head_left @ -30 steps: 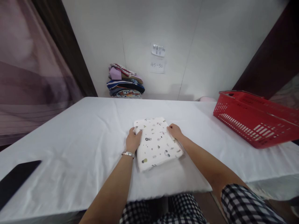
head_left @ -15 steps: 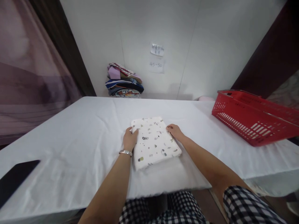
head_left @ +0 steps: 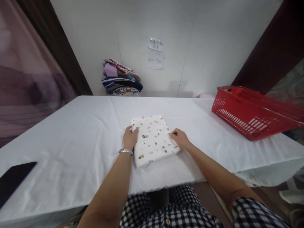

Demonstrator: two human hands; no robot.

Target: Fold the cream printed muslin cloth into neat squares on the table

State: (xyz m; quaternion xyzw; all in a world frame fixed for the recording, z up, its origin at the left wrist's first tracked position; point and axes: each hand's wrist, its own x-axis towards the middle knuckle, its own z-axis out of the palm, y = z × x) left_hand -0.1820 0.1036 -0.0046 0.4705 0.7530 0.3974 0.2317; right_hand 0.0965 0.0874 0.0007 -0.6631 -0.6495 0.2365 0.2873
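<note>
A folded white cloth (head_left: 153,142) with small printed plant and fruit motifs lies near the front edge of the table, turned slightly askew. My left hand (head_left: 130,138), a silver bracelet at its wrist, holds the cloth's left edge, thumb on top and fingers along the side. At the right edge, my right hand (head_left: 180,138) pinches the border between thumb and curled fingers. Part of the right fingertips is hidden from view.
A red plastic basket (head_left: 247,114) stands at the table's right side. Folded fabrics (head_left: 122,79) are stacked at the back against the wall. A dark flat object (head_left: 15,180) lies front left on the white tablecloth (head_left: 71,142). Paper signs (head_left: 155,52) hang on the wall.
The view has shifted slightly, so everything sits a little higher and further left. My right hand has slid a bit down the cloth's right edge; my left hand keeps its hold.
</note>
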